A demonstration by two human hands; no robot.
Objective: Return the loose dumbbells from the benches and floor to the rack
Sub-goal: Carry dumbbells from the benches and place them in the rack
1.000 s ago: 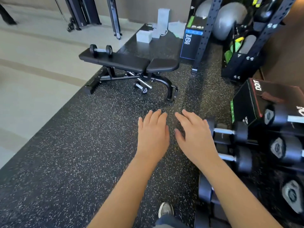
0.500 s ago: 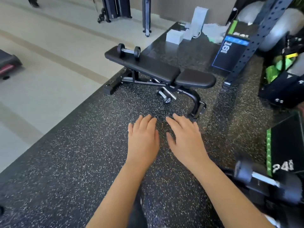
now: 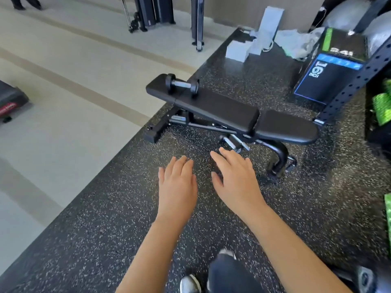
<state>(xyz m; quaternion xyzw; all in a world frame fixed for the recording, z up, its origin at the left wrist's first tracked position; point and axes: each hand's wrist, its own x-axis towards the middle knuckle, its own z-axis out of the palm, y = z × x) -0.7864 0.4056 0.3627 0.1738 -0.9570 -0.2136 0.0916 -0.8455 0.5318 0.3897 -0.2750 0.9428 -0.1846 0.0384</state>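
Observation:
A small black dumbbell [image 3: 182,85] with a steel handle lies across the far left end of a black padded bench [image 3: 224,108]. My left hand [image 3: 177,185] and my right hand [image 3: 234,178] hover palm down over the speckled rubber floor, in front of the bench. Both hands have straight fingers and hold nothing. The dumbbell is well beyond my fingertips. At the bottom right corner, a dark dumbbell head [image 3: 368,279] of the rack just shows.
A black plyo box [image 3: 330,79] and a perforated black upright [image 3: 359,77] stand right of the bench. White boxes and bags [image 3: 254,47] lie behind it. Pale floor [image 3: 63,102] runs along the left, with a machine frame [image 3: 152,13] at the back. My shoe [image 3: 190,284] is below.
The view has swung left and moved closer to the bench; the dumbbell rack has slid out at the right. Both hands stay flat and empty in front of me.

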